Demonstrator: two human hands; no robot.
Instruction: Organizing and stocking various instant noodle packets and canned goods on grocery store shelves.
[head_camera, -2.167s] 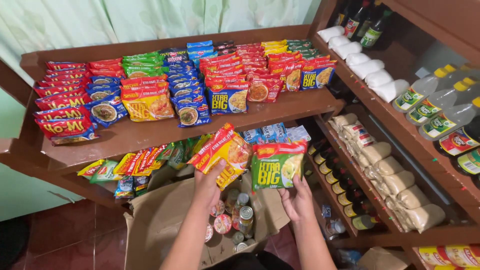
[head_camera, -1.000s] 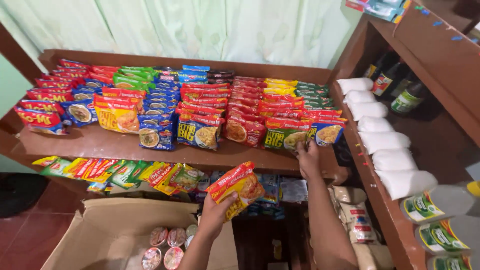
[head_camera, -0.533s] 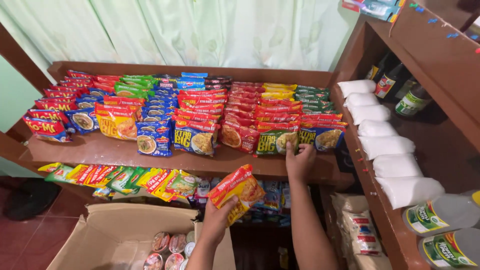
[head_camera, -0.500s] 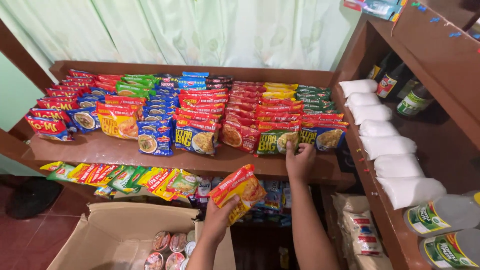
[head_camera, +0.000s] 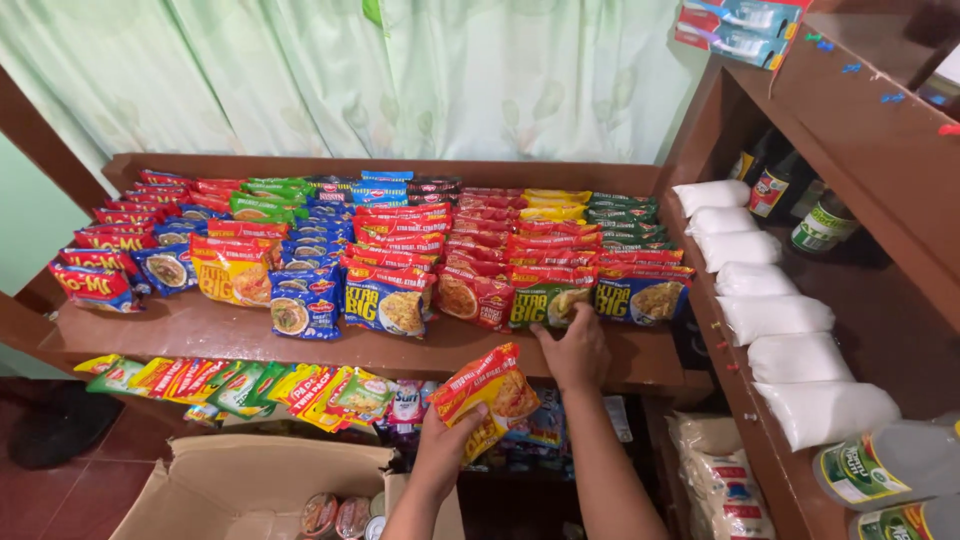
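- While the right hand (head_camera: 572, 345) rests at the front edge of the brown wooden shelf (head_camera: 200, 330), its fingers are curled onto the green-and-yellow plastic noodle packet (head_camera: 545, 300) standing at the front of its row.
- Below that edge, the left hand (head_camera: 447, 445) grips a small stack of red-and-orange plastic noodle packets (head_camera: 490, 392), fingers clenched around their lower end.
- An open brown cardboard box (head_camera: 250, 490) of tins sits beneath the left hand.
- White plastic-wrapped bags (head_camera: 770, 315) line the side shelf at right.
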